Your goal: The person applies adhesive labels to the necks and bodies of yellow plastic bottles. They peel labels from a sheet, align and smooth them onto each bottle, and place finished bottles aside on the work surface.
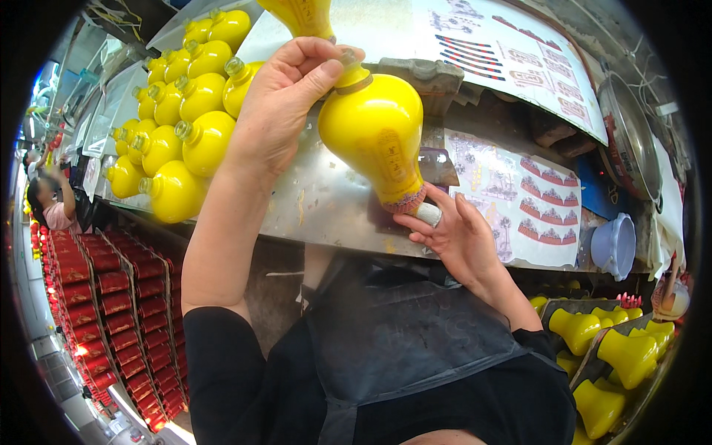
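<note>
Two hands hold one yellow bottle (374, 126), tilted above the metal table (282, 211), its neck toward the upper left. The left hand (285, 96) has thumb and forefinger closed in a pinch at the neck, the other fingers curled in. The right hand (467, 237) is partly open — its fingers are spread about the patterned band (406, 202) at the base, gripping it lightly. More yellow bottles (182, 93) stand in rows to the left; printed sheets (545, 200) lie to the right, near a lavender bucket (612, 248).
</note>
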{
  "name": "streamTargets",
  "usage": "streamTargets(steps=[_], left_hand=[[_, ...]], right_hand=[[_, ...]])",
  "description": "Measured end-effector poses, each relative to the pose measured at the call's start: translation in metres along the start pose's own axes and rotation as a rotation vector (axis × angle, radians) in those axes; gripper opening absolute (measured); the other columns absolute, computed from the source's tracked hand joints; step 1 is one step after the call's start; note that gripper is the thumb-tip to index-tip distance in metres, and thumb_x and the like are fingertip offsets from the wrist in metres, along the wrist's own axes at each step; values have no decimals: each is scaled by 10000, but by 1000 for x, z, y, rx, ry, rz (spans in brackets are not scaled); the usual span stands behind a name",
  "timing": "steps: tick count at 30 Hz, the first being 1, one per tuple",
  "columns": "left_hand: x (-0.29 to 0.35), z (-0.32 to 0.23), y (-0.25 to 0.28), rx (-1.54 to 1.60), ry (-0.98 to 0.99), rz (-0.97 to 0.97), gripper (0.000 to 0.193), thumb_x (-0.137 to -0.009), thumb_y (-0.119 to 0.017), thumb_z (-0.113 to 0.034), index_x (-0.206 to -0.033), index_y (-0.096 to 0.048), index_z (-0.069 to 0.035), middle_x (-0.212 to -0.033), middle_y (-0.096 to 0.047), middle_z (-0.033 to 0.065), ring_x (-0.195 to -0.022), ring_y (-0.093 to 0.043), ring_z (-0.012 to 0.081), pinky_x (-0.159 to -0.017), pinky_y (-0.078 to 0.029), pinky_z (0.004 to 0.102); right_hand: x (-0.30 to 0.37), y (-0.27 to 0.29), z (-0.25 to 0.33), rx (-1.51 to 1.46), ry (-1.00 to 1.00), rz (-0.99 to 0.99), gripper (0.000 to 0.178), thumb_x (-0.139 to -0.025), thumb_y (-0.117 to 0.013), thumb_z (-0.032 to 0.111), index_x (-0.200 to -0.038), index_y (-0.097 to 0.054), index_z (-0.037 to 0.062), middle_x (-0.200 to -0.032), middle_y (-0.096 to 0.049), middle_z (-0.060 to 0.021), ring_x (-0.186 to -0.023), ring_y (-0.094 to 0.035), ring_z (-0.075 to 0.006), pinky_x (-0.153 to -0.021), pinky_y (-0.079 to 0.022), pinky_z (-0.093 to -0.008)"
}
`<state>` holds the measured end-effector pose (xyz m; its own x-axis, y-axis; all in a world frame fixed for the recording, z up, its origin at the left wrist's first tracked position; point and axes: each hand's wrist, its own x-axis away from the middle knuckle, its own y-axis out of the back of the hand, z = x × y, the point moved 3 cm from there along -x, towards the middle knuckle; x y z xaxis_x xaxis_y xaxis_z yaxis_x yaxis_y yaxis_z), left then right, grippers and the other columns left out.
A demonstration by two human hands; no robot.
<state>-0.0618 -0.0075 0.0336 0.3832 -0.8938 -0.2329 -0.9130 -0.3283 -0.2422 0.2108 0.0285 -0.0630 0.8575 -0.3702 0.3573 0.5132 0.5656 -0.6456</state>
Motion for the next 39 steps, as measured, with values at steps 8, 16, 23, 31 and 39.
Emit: streamTargets(steps=[8,16,23,31,39], left_hand=[[-3,8,-2,42,-11,24,110,-1021,-625,-66,-1125,-619,-33,-1204,-712,136,-1126,-670,198,-1022,-556,351],[-6,11,-1,29,-5,40,104,-1025,-623,-80,-1119,-618,-35,-1207,-712,137,-1116,-672,187,-1019,-551,339],[-7,12,-4,86,-5,77,97,-1035,-596,-69,-1124,-600,-29,-1217,-700,151,-1116,-669,206,-1040,-548,362],[-3,15,-4,153,-26,115,97,-1040,-579,-57,-1136,-578,-41,-1240,-682,161,-1178,-648,230,-1060,-542,392],[-1,16,-2,136,-22,95,113,-1041,-581,-65,-1154,-584,-51,-1244,-681,160,-1189,-645,235,-1065,-541,403]], right_hand=[[0,-1,0,1,5,-4,755,-1072,-356,539,-1599,-253,7,-1600,-389,-190,-1378,-530,-357,-1022,-464,-345],[1,-1,-1,2,-3,-2,748,-1072,-359,534,-1593,-260,6,-1598,-391,-187,-1391,-518,-358,-1036,-455,-349],[1,-2,-1,28,-12,13,696,-1075,-350,488,-1585,-278,20,-1610,-375,-173,-1402,-506,-365,-1061,-440,-360],[2,-3,-2,52,-11,28,691,-1076,-343,481,-1592,-257,30,-1614,-366,-167,-1416,-490,-359,-1072,-426,-362],[2,-2,-4,27,-6,34,717,-1070,-372,497,-1599,-247,31,-1613,-370,-169,-1420,-484,-361,-1077,-420,-363]])
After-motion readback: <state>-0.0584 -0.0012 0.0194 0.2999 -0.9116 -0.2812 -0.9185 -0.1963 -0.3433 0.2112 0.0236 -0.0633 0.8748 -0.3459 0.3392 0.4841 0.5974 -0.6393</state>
